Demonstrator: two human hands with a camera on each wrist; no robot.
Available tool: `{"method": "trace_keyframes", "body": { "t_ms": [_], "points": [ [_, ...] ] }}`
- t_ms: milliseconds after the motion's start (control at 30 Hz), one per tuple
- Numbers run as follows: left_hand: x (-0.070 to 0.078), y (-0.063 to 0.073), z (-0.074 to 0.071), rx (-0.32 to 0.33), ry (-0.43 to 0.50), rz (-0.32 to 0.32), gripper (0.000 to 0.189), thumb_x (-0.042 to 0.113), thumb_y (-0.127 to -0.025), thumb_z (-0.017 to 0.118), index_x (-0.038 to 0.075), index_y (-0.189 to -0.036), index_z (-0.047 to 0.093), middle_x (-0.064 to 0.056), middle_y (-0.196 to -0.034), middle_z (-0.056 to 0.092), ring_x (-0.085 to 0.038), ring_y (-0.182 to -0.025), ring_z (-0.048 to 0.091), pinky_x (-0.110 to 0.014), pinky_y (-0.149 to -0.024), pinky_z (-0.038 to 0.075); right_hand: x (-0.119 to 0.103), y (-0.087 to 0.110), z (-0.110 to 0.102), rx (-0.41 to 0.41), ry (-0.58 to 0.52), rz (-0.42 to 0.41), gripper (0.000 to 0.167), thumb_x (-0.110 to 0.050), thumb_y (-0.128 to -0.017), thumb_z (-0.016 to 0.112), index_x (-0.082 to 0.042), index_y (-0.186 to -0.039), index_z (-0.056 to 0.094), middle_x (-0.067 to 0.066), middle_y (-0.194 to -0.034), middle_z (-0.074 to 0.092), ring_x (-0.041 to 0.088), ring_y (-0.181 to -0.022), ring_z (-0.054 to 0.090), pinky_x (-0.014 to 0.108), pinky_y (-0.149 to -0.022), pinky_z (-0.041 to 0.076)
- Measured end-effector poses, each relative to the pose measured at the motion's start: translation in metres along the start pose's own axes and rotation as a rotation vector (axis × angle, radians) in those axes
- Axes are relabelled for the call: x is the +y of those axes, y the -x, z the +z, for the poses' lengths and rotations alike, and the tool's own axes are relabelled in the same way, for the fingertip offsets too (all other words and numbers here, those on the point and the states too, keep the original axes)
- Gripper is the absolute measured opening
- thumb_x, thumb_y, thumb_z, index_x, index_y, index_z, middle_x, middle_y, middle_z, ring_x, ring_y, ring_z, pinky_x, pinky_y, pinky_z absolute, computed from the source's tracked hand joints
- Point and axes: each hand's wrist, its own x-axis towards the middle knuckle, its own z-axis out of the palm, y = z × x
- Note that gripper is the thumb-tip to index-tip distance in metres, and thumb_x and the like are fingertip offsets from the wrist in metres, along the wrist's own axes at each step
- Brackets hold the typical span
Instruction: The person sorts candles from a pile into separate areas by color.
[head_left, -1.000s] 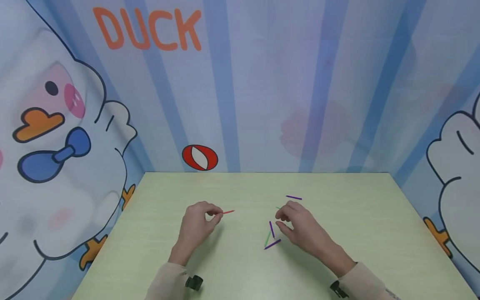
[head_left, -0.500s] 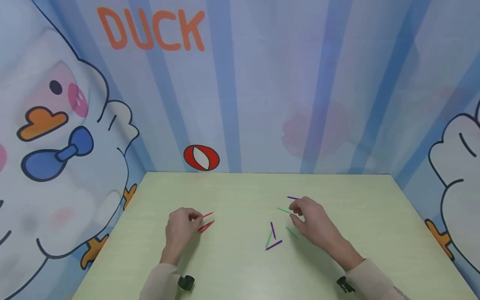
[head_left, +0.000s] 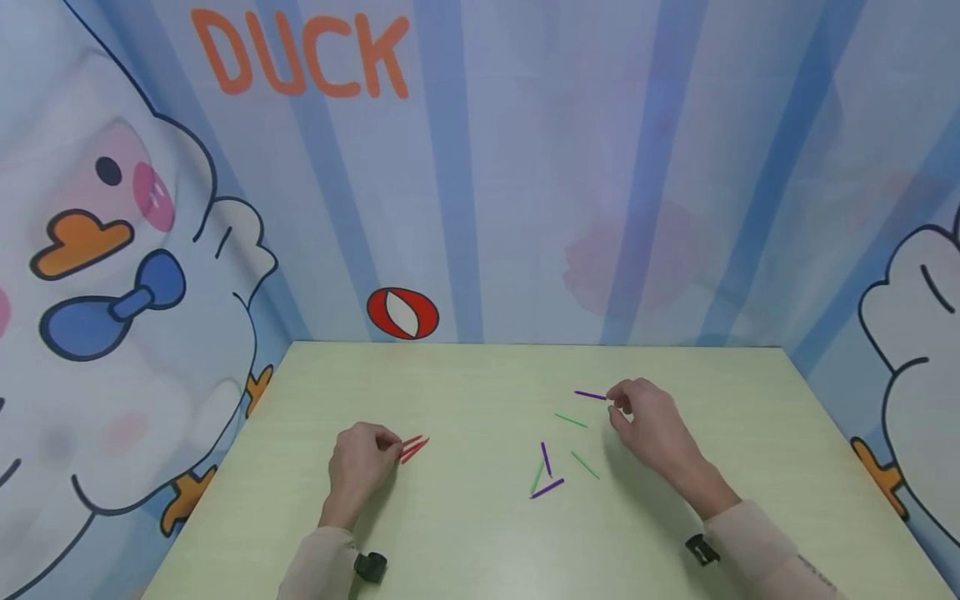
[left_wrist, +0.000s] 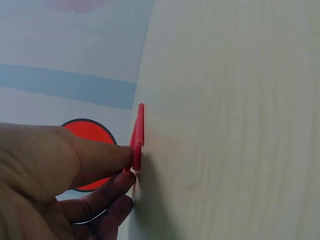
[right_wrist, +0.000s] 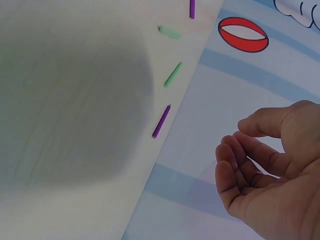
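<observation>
My left hand (head_left: 362, 467) pinches a red stick (head_left: 412, 439) between thumb and forefinger, low over the table. Right beside it are more red sticks (head_left: 415, 452), bunched close together. In the left wrist view the red sticks (left_wrist: 139, 132) overlap, so their number is hard to tell. My right hand (head_left: 651, 421) hovers at the right end of a purple stick (head_left: 590, 395); its fingers are loosely bent with a gap to the thumb. That purple stick (right_wrist: 161, 121) lies apart from the hand in the right wrist view, and nothing is between the fingers.
Mid-table, two purple sticks (head_left: 546, 459) and a green stick (head_left: 537, 477) form a rough triangle. Two more green sticks lie nearby, one behind (head_left: 571, 420) and one to the right (head_left: 585, 465). A printed duck curtain (head_left: 517, 167) rises behind the pale table (head_left: 465, 533).
My left hand has gone left and lowered its red stick beside the other red ones. My right hand has moved right and back, from near the green sticks to the far purple stick.
</observation>
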Motion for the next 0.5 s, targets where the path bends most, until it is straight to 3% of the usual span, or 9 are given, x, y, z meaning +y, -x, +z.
{"method": "trace_keyframes", "body": {
  "t_ms": [500],
  "points": [
    [0.001, 0.001, -0.003, -0.028, 0.003, 0.013, 0.005, 0.014, -0.095, 0.087, 0.009, -0.094, 0.088, -0.004, -0.094, 0.082, -0.02, -0.084, 0.074, -0.042, -0.07, 0.059, 0.02, -0.013, 0.007, -0.075, 0.015, 0.057, 0.021, 0.0, -0.102, 0.068, 0.012, -0.118, 0.074, 0.021, -0.104, 0.073, 0.036, -0.097, 0.071, 0.053, -0.087, 0.061]
  ]
}}
